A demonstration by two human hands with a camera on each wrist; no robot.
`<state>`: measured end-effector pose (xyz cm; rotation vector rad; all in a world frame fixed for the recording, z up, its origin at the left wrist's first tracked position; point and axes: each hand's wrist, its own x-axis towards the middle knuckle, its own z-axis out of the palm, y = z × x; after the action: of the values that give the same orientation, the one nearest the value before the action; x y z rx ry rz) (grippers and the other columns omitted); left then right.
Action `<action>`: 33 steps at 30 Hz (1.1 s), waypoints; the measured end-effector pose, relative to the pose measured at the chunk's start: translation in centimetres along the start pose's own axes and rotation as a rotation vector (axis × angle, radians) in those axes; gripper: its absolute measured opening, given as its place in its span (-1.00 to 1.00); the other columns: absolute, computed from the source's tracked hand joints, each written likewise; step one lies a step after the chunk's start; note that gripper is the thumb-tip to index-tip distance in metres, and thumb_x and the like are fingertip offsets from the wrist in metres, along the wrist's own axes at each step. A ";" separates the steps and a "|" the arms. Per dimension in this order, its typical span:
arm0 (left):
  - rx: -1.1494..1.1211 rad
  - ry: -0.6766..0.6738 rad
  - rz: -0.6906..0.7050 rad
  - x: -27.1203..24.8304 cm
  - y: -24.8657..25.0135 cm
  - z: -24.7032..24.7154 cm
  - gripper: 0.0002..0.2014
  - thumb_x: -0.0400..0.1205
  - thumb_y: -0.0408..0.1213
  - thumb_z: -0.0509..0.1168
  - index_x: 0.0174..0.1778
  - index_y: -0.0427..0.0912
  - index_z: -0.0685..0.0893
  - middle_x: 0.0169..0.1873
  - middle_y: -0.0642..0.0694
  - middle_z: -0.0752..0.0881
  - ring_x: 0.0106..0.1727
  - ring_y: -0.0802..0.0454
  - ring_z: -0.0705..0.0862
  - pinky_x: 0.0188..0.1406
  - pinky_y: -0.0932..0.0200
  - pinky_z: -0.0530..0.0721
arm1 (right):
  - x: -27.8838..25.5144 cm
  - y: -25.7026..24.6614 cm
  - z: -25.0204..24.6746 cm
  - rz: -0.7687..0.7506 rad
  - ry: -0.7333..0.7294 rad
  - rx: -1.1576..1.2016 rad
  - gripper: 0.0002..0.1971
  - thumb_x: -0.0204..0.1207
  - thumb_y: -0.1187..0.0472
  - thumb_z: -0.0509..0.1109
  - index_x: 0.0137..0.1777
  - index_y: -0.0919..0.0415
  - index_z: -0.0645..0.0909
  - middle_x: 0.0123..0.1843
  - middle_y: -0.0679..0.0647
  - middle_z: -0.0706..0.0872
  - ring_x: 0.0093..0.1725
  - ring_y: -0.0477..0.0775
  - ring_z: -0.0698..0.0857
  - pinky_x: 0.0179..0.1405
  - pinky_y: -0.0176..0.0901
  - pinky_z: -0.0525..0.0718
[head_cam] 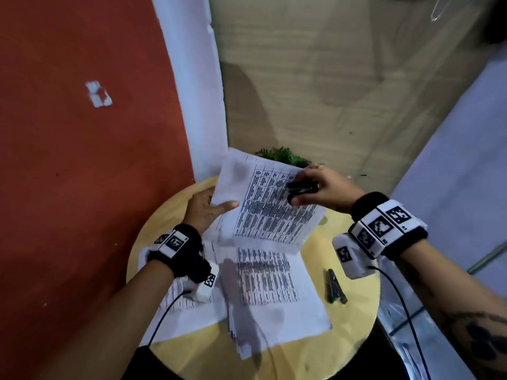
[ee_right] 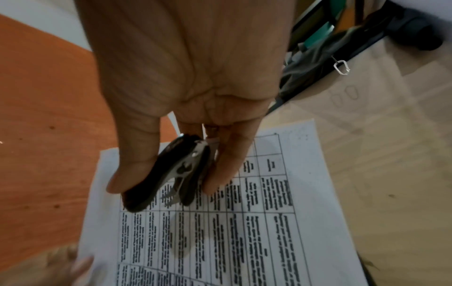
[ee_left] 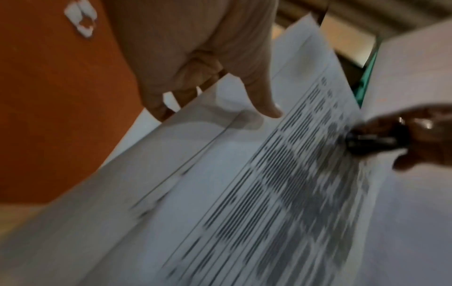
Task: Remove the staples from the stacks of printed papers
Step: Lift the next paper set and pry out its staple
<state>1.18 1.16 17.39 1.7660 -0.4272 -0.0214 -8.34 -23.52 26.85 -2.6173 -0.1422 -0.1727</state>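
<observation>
My left hand (head_cam: 204, 208) holds a stack of printed papers (head_cam: 263, 204) by its left edge, thumb on top and fingers under, lifted above the round table. In the left wrist view the thumb (ee_left: 264, 104) presses the top sheet (ee_left: 244, 193). My right hand (head_cam: 315, 187) grips a black staple remover (head_cam: 303, 189) between thumb and fingers over the stack's upper right part. The right wrist view shows the staple remover (ee_right: 171, 174), metal claws pointing down at the printed table on the sheet (ee_right: 232, 222). No staple is visible.
More printed sheets (head_cam: 263, 292) lie spread on the round yellow table (head_cam: 354, 297). A dark pen-like tool (head_cam: 336, 286) lies at the table's right. A green plant (head_cam: 285, 156) stands behind the papers. An orange wall (head_cam: 82, 160) is on the left.
</observation>
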 end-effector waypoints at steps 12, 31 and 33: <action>0.337 0.111 0.428 0.2 17.4 -2.4 -0.57 0.13 -0.06 0.66 -0.14 -0.10 0.78 -0.28 0.05 0.74 -0.17 0.10 0.66 0.01 0.01 0.63 | -1.2 -7.6 -6.5 -0.240 0.080 -0.027 -0.51 0.16 -0.06 0.61 0.01 0.25 0.75 -0.09 0.12 0.67 -0.03 0.11 0.68 0.07 0.17 0.62; 0.931 0.129 0.553 -2.3 22.2 -4.1 -0.57 0.30 0.17 0.52 0.07 0.19 0.74 -0.01 0.11 0.74 0.23 -0.06 0.52 0.12 0.02 0.30 | -2.8 -10.5 -8.4 -0.251 0.042 0.108 -0.52 0.02 -0.15 0.53 -0.12 0.15 0.75 -0.07 0.10 0.67 -0.05 0.02 0.67 0.05 -0.03 0.63; 0.957 0.099 0.529 -2.4 22.6 -3.7 -0.67 0.38 0.12 0.48 0.04 0.17 0.75 -0.13 0.08 0.71 0.24 -0.06 0.53 0.14 -0.01 0.29 | -2.9 -10.7 -8.2 -0.253 0.037 0.080 -0.50 0.00 -0.19 0.52 -0.12 0.13 0.74 -0.08 0.05 0.64 -0.06 0.00 0.67 0.04 -0.05 0.64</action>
<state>-6.34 1.35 39.12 2.4981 -0.9183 0.7521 -13.38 -18.53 38.64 -2.5077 -0.4588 -0.2966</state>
